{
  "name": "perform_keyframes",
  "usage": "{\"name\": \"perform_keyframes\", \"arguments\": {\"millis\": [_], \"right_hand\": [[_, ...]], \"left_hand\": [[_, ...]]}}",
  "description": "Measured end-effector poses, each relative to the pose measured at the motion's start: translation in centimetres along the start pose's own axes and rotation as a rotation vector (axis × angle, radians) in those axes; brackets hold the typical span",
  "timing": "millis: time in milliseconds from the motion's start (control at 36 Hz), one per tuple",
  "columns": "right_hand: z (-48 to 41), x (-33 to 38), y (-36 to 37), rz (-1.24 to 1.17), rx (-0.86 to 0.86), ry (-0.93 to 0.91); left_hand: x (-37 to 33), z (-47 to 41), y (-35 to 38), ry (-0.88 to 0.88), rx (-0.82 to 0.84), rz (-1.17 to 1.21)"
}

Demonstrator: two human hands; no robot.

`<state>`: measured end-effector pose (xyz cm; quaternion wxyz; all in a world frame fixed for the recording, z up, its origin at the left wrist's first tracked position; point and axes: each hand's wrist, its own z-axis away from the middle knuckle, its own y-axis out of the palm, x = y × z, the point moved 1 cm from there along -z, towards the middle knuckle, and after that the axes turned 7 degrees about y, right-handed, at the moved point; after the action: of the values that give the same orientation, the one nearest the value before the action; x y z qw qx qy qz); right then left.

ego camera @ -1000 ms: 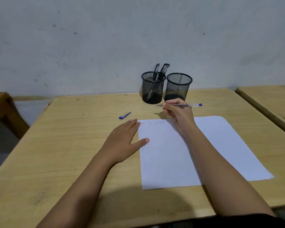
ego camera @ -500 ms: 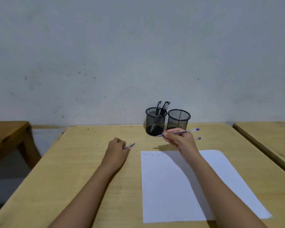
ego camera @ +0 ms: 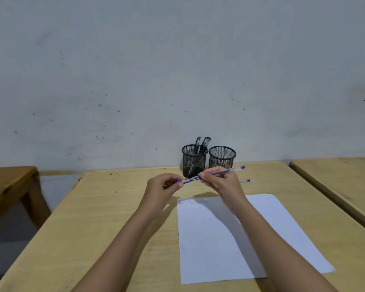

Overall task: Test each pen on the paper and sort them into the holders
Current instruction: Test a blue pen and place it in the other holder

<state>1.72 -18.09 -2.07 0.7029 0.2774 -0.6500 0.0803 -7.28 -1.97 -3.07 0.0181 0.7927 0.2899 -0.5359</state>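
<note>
right hand [ego camera: 221, 184] grips pen [ego camera: 221, 171] | left hand [ego camera: 162, 187] pinches cap [ego camera: 184, 182]

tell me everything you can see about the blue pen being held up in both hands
The clear-barrelled blue pen is slim, see-through plastic with a blue end plug at its upper right tip. It is held in the air above the wooden desk, in front of the two black mesh holders, tilted down to the left. The right hand pinches its barrel; the left hand pinches the blue cap at its lower end. Whether the cap is fully seated cannot be told.
</note>
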Motion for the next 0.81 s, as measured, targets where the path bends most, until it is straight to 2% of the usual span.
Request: {"name": "perform_keyframes", "arguments": {"millis": [250, 417, 528, 639, 806], "right_hand": [[1.4, 0.8, -0.1, 0.049, 0.068, -0.021], [1.9, 1.3, -0.4, -0.028, 0.061, -0.077], [2.2, 1.8, -0.6, 0.012, 0.047, -0.125], [2.8, 2.5, -1.4, -0.008, 0.067, -0.109], [3.4, 4.4, -3.7, 0.038, 0.107, -0.096]], "left_hand": [[-1.7, 0.2, 1.1, 0.051, 0.075, 0.041], [-3.1, -0.3, 1.9, 0.077, 0.060, 0.133], [-3.7, -0.4, 2.5, 0.090, 0.047, 0.200], [-4.1, -0.5, 3.0, 0.113, 0.057, 0.277], [-4.7, -1.4, 2.8, 0.124, 0.152, 0.203]]}}
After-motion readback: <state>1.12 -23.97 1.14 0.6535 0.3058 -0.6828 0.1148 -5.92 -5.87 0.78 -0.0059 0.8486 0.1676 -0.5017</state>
